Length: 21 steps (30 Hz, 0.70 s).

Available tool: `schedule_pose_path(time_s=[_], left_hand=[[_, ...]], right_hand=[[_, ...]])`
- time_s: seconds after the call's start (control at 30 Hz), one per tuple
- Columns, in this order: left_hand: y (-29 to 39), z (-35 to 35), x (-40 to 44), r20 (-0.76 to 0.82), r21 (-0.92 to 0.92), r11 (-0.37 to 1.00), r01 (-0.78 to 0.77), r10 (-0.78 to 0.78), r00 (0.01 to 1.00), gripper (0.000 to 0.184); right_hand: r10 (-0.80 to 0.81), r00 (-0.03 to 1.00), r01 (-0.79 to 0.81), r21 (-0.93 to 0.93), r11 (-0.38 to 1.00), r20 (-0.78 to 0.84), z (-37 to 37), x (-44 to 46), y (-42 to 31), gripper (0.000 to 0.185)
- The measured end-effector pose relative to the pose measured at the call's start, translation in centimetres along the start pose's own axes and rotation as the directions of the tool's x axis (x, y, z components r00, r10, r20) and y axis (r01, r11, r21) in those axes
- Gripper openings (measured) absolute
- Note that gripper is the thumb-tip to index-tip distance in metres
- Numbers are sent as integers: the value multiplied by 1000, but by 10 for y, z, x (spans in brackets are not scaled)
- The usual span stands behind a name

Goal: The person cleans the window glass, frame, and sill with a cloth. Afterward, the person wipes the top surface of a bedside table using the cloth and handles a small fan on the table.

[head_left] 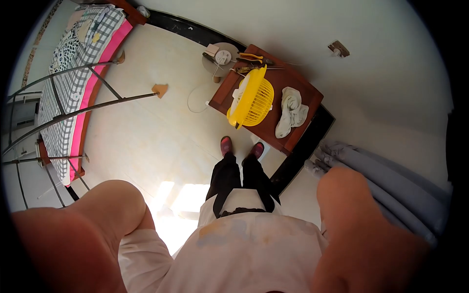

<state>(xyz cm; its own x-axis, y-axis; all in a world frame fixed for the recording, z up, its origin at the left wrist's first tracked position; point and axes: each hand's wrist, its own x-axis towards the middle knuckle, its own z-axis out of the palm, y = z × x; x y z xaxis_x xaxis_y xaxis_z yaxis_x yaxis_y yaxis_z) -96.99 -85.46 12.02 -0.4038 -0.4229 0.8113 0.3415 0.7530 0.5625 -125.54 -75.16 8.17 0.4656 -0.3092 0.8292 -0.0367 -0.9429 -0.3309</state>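
Note:
Both my arms are bent up close to the camera, the left arm (107, 210) at lower left and the right arm (347, 210) at lower right. My hands lie beyond the picture's edges, so whatever they touch is hidden. In front of my feet stands a reddish-brown wooden cabinet (288, 78). A fan with a yellow grille (256, 100) sits tilted on its near left part. Beside it lie crumpled white work gloves (290, 112). Pliers with yellow-orange handles (251, 57) and other hand tools rest along the cabinet's far left edge.
A round stool (229, 48) holding small items stands by the cabinet. On the left are a bed with checked bedding (63, 117) and a metal frame (93, 111) with cardboard (159, 90) on one end. A grey curtain (386, 176) hangs right; a wall socket (338, 48) is above.

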Motion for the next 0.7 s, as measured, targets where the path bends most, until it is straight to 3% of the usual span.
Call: schedule_pose_path(time_s=[0.47,0.7], left_hand=[[12,18,-16,-67,48,998,-35,38,997,60],[17,20,-17,-60,38,999,-36,38,997,60]], right_hand=[[-284,958,268,-222,938,-44,-29,4,-59,33],[-340,940,321,-265,909,-25,-33,15,-78,31]])
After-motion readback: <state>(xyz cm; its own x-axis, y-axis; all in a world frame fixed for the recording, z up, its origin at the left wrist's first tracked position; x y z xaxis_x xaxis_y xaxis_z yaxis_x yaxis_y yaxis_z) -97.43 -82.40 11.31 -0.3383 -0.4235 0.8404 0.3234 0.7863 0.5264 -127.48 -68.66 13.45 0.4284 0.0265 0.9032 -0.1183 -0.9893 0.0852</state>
